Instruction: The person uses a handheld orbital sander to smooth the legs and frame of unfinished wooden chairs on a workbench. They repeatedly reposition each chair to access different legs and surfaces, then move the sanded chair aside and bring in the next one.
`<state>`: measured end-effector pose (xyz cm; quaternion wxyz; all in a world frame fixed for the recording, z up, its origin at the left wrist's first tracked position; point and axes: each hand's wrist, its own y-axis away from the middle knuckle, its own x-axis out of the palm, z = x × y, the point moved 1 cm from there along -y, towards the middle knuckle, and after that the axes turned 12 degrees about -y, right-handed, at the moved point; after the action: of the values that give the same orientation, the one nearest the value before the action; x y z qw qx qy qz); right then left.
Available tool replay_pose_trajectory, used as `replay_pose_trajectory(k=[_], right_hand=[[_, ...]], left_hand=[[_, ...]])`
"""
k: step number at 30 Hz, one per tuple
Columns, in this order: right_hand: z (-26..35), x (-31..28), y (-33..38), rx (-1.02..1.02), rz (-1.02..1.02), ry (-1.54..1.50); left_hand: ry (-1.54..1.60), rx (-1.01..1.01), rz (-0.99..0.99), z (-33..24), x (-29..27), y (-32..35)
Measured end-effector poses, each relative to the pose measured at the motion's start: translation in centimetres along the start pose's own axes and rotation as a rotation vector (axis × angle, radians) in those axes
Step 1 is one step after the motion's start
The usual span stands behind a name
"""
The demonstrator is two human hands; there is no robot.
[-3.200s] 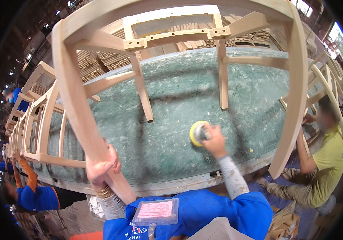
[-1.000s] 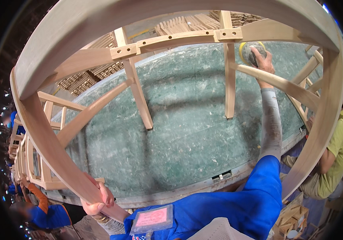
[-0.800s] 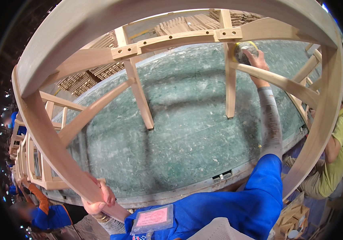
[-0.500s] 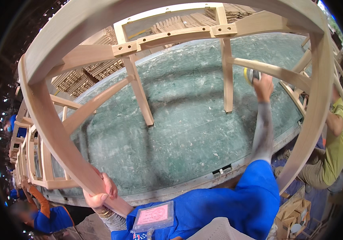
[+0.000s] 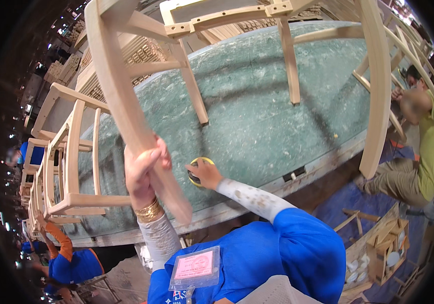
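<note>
A pale wooden chair frame (image 5: pixel 227 21) stands on the green worktop (image 5: pixel 247 137), tilted toward me. My left hand (image 5: pixel 147 164) is closed around its near left leg (image 5: pixel 118 86), a little above the leg's end. In my right hand (image 5: pixel 208 175) is a round, yellow-rimmed sanding pad (image 5: pixel 195 178), dark in the middle. The fingers wrap over it and hide part of it. Pad and hand are just right of the gripped leg, apart from it. The near right leg (image 5: pixel 377 91) has no hand on it.
More chair frames (image 5: pixel 70 157) line the table at left, beside a person in blue and orange (image 5: pixel 75 263). A person in yellow-green (image 5: pixel 432 147) sits at right near another frame. Wooden boxes (image 5: pixel 386 248) lie on the floor. Stacked wood pieces (image 5: pixel 143 50) lie beyond the table.
My right hand has brought the pad from the frame's right-side rail to near the left leg. The chair frame has shifted and turned in view; my left hand still grips its left leg.
</note>
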<state>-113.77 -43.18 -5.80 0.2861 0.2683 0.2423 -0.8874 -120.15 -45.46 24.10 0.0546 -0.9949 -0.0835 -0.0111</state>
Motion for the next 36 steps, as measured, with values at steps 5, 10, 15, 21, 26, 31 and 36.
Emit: replay_pose_trajectory(k=[5,10,15,21,26,31,36], right_hand=[[1.7,0.1,0.8,0.102,-0.049,0.218],[1.5,-11.7,7.5,0.367,-0.085,-0.042],[5.3,-5.5,7.1,0.126,-0.068,0.057],[2.9,4.2,0.6,0.022,0.011,0.368],[0.6,3.2,-0.5,0.207,0.202,0.1],[-2.7,-8.5,2.2,0.453,-0.014,-0.211],[-14.0,-25.1,1.7,0.617,-0.766,0.162]], left_hand=[[-0.07,-0.069,-0.024,1.0,-0.1,1.6],[-0.057,-0.02,-0.045,3.8,-0.7,4.4],[-0.056,0.004,-0.04,3.4,-0.3,4.3],[-0.058,-0.018,-0.011,1.1,-0.5,0.0],[-0.1,-0.08,-0.027,-0.8,-0.9,-4.7],[-0.064,-0.141,-0.02,-1.3,-1.5,-6.4],[-0.143,-0.099,-0.055,-0.9,-0.9,-5.1]])
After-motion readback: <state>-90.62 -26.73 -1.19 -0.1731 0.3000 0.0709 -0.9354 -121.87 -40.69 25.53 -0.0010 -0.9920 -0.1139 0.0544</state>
